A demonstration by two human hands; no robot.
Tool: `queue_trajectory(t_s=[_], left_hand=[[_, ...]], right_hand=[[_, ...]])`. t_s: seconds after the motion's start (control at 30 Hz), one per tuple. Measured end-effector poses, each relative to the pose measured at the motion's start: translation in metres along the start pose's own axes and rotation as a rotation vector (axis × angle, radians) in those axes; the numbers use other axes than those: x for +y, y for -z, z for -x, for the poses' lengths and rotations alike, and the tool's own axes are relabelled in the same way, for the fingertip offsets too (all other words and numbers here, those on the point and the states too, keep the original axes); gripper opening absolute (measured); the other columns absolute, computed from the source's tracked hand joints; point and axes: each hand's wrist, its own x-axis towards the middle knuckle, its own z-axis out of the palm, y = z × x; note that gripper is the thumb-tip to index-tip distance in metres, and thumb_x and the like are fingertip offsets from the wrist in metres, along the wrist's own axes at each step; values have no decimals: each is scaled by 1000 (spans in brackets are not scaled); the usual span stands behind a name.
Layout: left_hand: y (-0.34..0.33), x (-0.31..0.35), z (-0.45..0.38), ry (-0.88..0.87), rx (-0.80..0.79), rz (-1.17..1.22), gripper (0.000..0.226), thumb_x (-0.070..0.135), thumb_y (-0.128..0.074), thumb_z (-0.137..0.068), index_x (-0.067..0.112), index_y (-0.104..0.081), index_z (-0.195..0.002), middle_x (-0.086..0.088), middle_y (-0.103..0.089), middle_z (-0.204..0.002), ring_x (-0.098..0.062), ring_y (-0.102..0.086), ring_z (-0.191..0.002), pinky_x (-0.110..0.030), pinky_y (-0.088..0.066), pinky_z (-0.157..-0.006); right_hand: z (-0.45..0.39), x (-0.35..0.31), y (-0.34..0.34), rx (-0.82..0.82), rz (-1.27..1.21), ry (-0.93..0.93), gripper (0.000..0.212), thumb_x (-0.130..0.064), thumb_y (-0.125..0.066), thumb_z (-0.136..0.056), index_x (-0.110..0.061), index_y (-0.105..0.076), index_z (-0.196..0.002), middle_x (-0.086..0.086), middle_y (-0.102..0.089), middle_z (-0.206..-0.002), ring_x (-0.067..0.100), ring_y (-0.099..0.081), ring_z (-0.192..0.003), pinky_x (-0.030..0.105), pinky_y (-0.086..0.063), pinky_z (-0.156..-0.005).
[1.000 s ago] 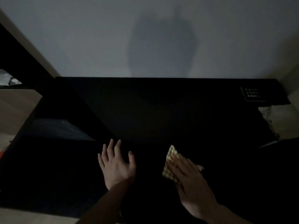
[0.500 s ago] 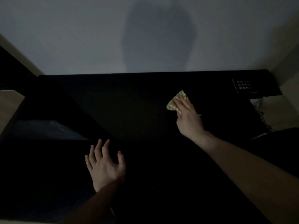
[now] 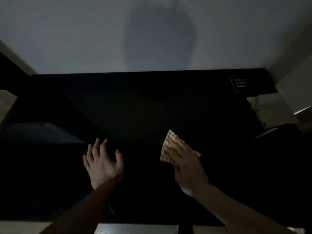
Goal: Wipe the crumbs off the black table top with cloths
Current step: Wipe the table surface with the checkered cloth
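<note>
Nearest me, two bare forearms reach in over the front edge of the black table (image 3: 152, 105). The left hand (image 3: 103, 163) lies flat on the dark top, its grip spread wide, fingers apart, holding nothing. The right hand (image 3: 185, 163) has its fingers straight and close together, pressing down on one checked cloth (image 3: 168, 146), which lies on the table right of the middle, its far corner poking out past the fingertips. I count only that one cloth under a hand. Crumbs are too small to make out in this dim light. Farther off, at the table's far right corner, sits a small dark card with pale lettering (image 3: 241, 84); just beside it lies a pale lace-edged fabric (image 3: 266, 110). Behind everything stands a grey wall (image 3: 67, 34) bearing one large shadow (image 3: 160, 39).
</note>
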Motion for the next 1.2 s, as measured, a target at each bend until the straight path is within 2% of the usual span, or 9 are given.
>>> queue_trajectory(t_s=[0.13,0.23,0.33,0.43,0.63,0.77,0.87,1.03,1.2], left_hand=[[1,1,1,1,0,4,60,48,-51,-91,28,-41,-146,2,-32,-159,-23,-18,-153,-52,-12,-125],[1,1,1,-1,4,8,60,47,-52,-91,28,-40,-146,1,-32,-159,-24,-17,-153,-52,-11,-125],[1,1,1,3,4,2,60,47,-52,-91,28,-40,-146,1,-32,-159,-24,-17,-153,-52,-11,-125],[1,0,-1,5,-13,6,60,47,-53,-91,28,-39,-146,2,-30,-160,-23,-15,-154,-51,-10,-125],[-2,-1,-3,0,-17,-3,62,52,-46,-89,29,-38,-146,4,-29,-161,-21,-14,-155,-51,-11,-126],[-3,-4,-3,1,-35,-22,65,56,-42,-89,30,-36,-148,6,-25,-162,-18,-8,-156,-50,-8,-126],[-4,-4,-4,3,-38,-26,65,57,-41,-89,31,-36,-148,7,-25,-162,-17,-8,-156,-50,-8,-126],[-3,-4,-4,6,-42,-27,65,56,-41,-88,31,-36,-148,6,-25,-162,-19,-9,-155,-50,-8,-126],[0,-2,-1,-4,-34,-14,64,54,-43,-89,29,-37,-147,3,-27,-162,-21,-11,-155,-51,-8,-126]], right_hand=[[85,-28,-13,-35,-119,40,55,-21,-35,-103,-32,-44,-156,-14,-27,-171,6,-13,-161,23,-8,-129],[131,-33,-25,-59,-136,132,47,-45,-20,-115,-40,-45,-154,-20,-35,-166,4,-20,-159,22,-21,-123],[112,-41,-14,182,-356,-89,48,-27,-24,-116,-43,-67,-130,-38,-52,-146,-16,-44,-138,27,-33,-122],[47,-33,19,223,-407,-180,41,-15,-44,-110,-44,-62,-133,-45,-57,-133,-22,-50,-127,7,-37,-111],[-129,52,80,362,-329,-348,50,-5,-44,-96,-21,-63,-139,3,-71,-132,22,-67,-122,34,-51,-109],[-219,108,100,382,-96,-314,52,3,-47,-99,-18,-60,-144,6,-56,-154,28,-49,-144,32,-31,-125],[-258,133,98,190,51,-316,54,-4,-46,-101,-23,-52,-151,4,-41,-165,32,-33,-154,54,-28,-126],[-233,120,60,35,132,-328,57,-11,-50,-102,-29,-47,-156,1,-31,-170,31,-21,-158,42,-10,-131],[-133,86,41,9,110,-170,57,-16,-51,-99,-30,-49,-154,0,-38,-167,34,-27,-157,48,-19,-130]])
